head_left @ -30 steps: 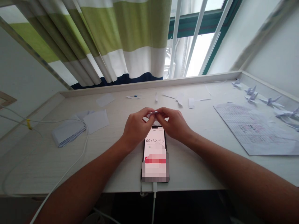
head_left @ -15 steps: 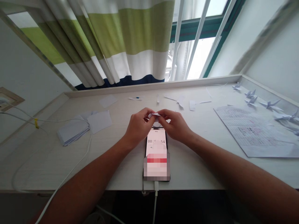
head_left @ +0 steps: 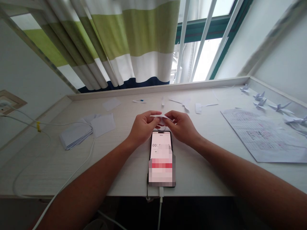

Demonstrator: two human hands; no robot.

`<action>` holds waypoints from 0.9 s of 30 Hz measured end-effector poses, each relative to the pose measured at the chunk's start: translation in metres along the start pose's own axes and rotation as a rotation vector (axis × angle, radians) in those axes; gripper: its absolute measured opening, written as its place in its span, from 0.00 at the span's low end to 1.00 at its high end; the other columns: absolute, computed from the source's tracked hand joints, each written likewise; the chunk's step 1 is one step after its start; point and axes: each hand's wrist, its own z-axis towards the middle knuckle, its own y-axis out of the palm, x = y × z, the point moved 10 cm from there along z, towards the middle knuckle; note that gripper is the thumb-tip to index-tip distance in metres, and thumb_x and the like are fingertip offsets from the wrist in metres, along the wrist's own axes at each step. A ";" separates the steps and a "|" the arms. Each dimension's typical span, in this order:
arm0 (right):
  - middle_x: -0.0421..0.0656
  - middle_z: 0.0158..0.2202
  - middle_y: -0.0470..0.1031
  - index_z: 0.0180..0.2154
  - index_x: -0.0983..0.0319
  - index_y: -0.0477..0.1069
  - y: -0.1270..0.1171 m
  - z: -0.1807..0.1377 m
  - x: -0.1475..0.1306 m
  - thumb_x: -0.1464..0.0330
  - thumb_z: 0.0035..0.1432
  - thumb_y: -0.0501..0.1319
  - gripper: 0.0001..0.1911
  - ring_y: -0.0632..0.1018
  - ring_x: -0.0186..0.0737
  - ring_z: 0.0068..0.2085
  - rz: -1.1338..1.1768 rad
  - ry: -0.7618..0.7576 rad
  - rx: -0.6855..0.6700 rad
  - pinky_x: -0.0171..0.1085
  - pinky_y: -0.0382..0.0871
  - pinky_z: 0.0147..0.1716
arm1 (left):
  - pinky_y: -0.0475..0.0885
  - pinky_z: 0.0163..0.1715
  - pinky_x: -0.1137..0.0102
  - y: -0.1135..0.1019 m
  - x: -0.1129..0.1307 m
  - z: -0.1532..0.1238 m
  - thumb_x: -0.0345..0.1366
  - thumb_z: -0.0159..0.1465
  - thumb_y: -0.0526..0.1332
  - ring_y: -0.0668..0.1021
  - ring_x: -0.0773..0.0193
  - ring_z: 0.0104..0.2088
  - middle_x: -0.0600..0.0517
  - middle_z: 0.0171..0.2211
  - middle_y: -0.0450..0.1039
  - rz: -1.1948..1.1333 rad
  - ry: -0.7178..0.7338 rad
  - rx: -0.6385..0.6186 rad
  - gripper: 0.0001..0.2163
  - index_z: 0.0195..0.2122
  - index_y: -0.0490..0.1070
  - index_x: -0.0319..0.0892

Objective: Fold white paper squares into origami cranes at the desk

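Between my two hands is a small folded piece of white paper (head_left: 163,117), held just above the desk. My left hand (head_left: 144,126) pinches its left side, thumb in front and fingers behind. On the right side, my right hand (head_left: 181,126) grips it the same way. The fingers partly cover the paper, so its full shape is hidden. Just below the hands lies a phone (head_left: 161,140) with a timer on its screen and a white cable (head_left: 161,192) plugged into its lower end.
Stacked white paper sheets (head_left: 76,134) lie at the left beside a white cord (head_left: 94,140). Paper scraps (head_left: 184,105) are strewn behind my hands. On the right are a written-on sheet (head_left: 259,137) and several folded paper cranes (head_left: 260,103). A raised rim (head_left: 144,90) borders the desk's back.
The paper between my fingers now shows wider and more spread out, with my right fingers shifted slightly. The whole view has moved a little.
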 end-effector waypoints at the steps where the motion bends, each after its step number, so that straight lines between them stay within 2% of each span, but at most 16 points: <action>1: 0.45 0.32 0.82 0.33 0.61 0.78 -0.002 0.000 0.000 0.64 0.64 0.63 0.10 0.78 0.41 0.33 -0.004 0.010 0.012 0.41 0.70 0.35 | 0.83 0.36 0.66 0.000 0.000 0.000 0.39 0.64 0.68 0.86 0.59 0.33 0.47 0.33 0.85 0.023 0.005 -0.002 0.13 0.46 0.82 0.38; 5: 0.45 0.30 0.81 0.31 0.62 0.77 -0.004 0.000 0.002 0.65 0.63 0.63 0.09 0.78 0.42 0.33 -0.025 0.061 0.007 0.41 0.69 0.34 | 0.82 0.33 0.70 -0.008 0.009 -0.002 0.36 0.65 0.66 0.86 0.60 0.35 0.47 0.36 0.85 0.166 0.104 0.063 0.09 0.43 0.83 0.39; 8: 0.44 0.28 0.80 0.30 0.62 0.75 -0.004 0.000 0.003 0.66 0.62 0.63 0.09 0.79 0.41 0.33 -0.023 0.080 0.002 0.40 0.69 0.33 | 0.82 0.33 0.70 -0.012 0.012 -0.001 0.35 0.64 0.67 0.85 0.61 0.34 0.49 0.36 0.85 0.208 0.162 0.102 0.07 0.40 0.83 0.40; 13: 0.44 0.27 0.79 0.29 0.62 0.75 -0.001 0.000 0.014 0.65 0.59 0.64 0.09 0.80 0.40 0.30 0.194 0.152 -0.006 0.39 0.72 0.32 | 0.82 0.32 0.70 -0.009 0.016 0.000 0.35 0.65 0.67 0.86 0.61 0.32 0.49 0.33 0.84 0.152 0.240 0.043 0.06 0.39 0.82 0.40; 16: 0.43 0.25 0.78 0.29 0.63 0.76 -0.003 0.002 0.020 0.65 0.58 0.65 0.08 0.80 0.39 0.28 0.321 0.207 0.005 0.39 0.74 0.32 | 0.84 0.37 0.69 -0.009 0.032 -0.005 0.34 0.67 0.66 0.86 0.61 0.38 0.48 0.39 0.85 0.266 0.395 0.026 0.07 0.44 0.82 0.41; 19: 0.44 0.26 0.78 0.29 0.64 0.76 -0.004 0.003 0.022 0.66 0.57 0.65 0.08 0.80 0.38 0.28 0.360 0.228 -0.018 0.39 0.75 0.33 | 0.83 0.44 0.67 -0.002 0.056 -0.015 0.30 0.68 0.64 0.85 0.61 0.46 0.47 0.46 0.85 0.439 0.647 -0.034 0.09 0.46 0.82 0.43; 22: 0.44 0.26 0.78 0.27 0.63 0.76 -0.002 0.003 0.022 0.65 0.57 0.65 0.09 0.79 0.38 0.28 0.384 0.230 -0.046 0.39 0.75 0.33 | 0.83 0.48 0.65 0.003 0.069 -0.022 0.30 0.68 0.66 0.85 0.61 0.47 0.46 0.47 0.84 0.515 0.806 -0.099 0.08 0.46 0.82 0.43; 27: 0.44 0.24 0.79 0.27 0.63 0.77 0.000 0.003 0.022 0.64 0.56 0.66 0.09 0.79 0.38 0.28 0.372 0.231 -0.065 0.39 0.74 0.34 | 0.82 0.44 0.68 0.000 0.070 -0.022 0.31 0.67 0.68 0.86 0.62 0.42 0.46 0.42 0.85 0.530 0.815 -0.071 0.04 0.42 0.82 0.42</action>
